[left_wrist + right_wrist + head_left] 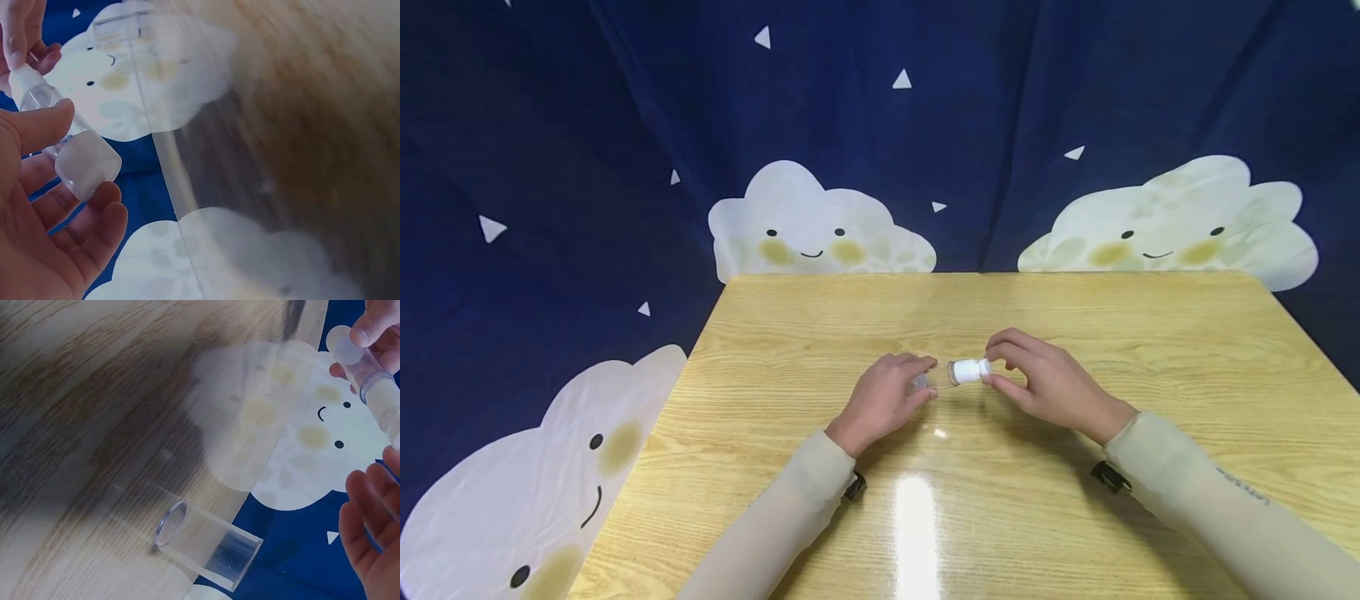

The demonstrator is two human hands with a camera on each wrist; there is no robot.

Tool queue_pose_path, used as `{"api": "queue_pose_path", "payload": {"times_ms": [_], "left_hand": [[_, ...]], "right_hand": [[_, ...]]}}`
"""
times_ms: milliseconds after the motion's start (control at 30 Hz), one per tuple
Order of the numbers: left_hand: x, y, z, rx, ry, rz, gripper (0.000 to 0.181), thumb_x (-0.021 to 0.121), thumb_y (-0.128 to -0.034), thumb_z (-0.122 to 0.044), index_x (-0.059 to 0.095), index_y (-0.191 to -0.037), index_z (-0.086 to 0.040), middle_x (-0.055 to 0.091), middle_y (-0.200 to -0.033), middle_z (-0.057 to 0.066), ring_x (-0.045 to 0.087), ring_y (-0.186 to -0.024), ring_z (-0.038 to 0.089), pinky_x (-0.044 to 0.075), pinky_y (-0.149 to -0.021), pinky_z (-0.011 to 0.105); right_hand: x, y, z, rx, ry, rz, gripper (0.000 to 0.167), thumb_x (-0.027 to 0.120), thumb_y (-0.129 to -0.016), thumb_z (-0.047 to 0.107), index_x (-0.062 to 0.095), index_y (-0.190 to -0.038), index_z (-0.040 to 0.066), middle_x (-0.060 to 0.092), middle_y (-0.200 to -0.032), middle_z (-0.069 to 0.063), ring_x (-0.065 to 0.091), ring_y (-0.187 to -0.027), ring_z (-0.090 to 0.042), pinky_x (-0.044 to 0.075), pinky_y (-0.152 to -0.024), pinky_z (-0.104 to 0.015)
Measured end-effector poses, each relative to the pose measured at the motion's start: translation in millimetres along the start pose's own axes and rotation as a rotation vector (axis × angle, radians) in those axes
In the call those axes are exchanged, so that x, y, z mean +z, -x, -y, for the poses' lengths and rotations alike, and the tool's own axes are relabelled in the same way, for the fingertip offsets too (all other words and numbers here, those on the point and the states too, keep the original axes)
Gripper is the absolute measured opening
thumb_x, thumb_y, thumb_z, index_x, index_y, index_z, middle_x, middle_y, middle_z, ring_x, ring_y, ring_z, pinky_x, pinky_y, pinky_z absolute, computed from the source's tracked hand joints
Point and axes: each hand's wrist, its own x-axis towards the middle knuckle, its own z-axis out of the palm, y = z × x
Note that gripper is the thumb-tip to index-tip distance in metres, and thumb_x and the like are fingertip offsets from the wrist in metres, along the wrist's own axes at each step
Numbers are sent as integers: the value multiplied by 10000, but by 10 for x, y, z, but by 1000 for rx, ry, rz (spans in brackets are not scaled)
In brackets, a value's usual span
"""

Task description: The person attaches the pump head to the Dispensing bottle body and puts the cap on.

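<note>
A small clear bottle (967,371) with a white top lies almost level between the two hands, above the table. My left hand (883,398) grips its clear end, thumb on one side and fingers on the other. In the left wrist view, the frosted end of the bottle (88,164) shows beside the curled fingertips. At the opposite end my right hand (1051,382) pinches the white top with thumb and fingers. In the right wrist view, the right hand (375,537) shows only in part, its thumb hidden, and the bottle (370,381) is cut by the frame's edge.
A wooden table (760,333) with a glossy surface lies below the hands. Behind it hangs a dark blue curtain (850,117) with smiling clouds. A clear, straight-edged object with a round rim (170,524) shows in the right wrist view; its kind is unclear.
</note>
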Motion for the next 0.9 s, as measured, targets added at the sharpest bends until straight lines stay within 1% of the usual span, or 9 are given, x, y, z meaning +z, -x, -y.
{"api": "queue_pose_path", "payload": {"times_ms": [67,167,233,333,467,633,800,900], "left_hand": [[10,2,7,-3,9,4,429,726,-902,-305,659,-1296,-148,714,-1228,58,679,-1056,224,564,-876,347],[35,5,21,1,15,6,417,723,-907,-299,664,-1288,-141,719,-1215,58,683,-1061,228,563,-897,355],[48,5,30,6,17,5,412,723,-908,-294,666,-1284,-137,722,-1209,60,685,-1058,231,564,-896,358],[59,5,40,12,8,0,410,722,-909,-292,666,-1281,-130,722,-1207,60,686,-1059,229,563,-903,359],[52,4,40,-7,8,1,415,722,-908,-301,662,-1288,-146,719,-1216,47,683,-1075,220,561,-914,356],[36,8,21,-20,22,6,416,717,-913,-302,658,-1294,-146,716,-1221,49,681,-1072,223,563,-903,364],[31,6,10,-23,28,1,414,720,-911,-292,661,-1292,-138,719,-1215,56,683,-1063,233,567,-889,372],[29,0,15,-19,25,-2,413,723,-909,-289,664,-1286,-131,722,-1206,58,685,-1045,231,568,-872,369]], "right_hand": [[2,-3,-6,7,-2,5,234,780,-853,275,655,-1012,159,651,-1081,36,640,-794,-93,555,-666,-279],[-3,-5,-16,6,-9,7,292,808,-819,286,662,-1029,145,661,-1079,22,633,-773,-94,542,-641,-274],[-11,-3,-23,5,-15,9,345,825,-797,282,665,-1063,133,665,-1095,9,634,-768,-105,527,-617,-262],[-30,1,-32,14,-25,23,409,828,-792,276,656,-1134,133,661,-1128,3,636,-777,-126,495,-581,-232],[-44,8,-44,19,-43,43,434,813,-803,207,638,-1195,142,649,-1157,9,628,-797,-131,458,-553,-198],[-25,12,-52,-16,-71,35,447,807,-799,115,635,-1211,132,650,-1158,-4,610,-787,-108,436,-525,-170],[-22,-6,-46,-67,-81,8,422,809,-793,63,656,-1179,139,653,-1138,13,618,-780,-75,539,-599,-241],[-30,-17,-45,-87,-78,-1,387,804,-796,43,674,-1143,153,645,-1120,25,625,-782,-53,577,-647,-281]]}}
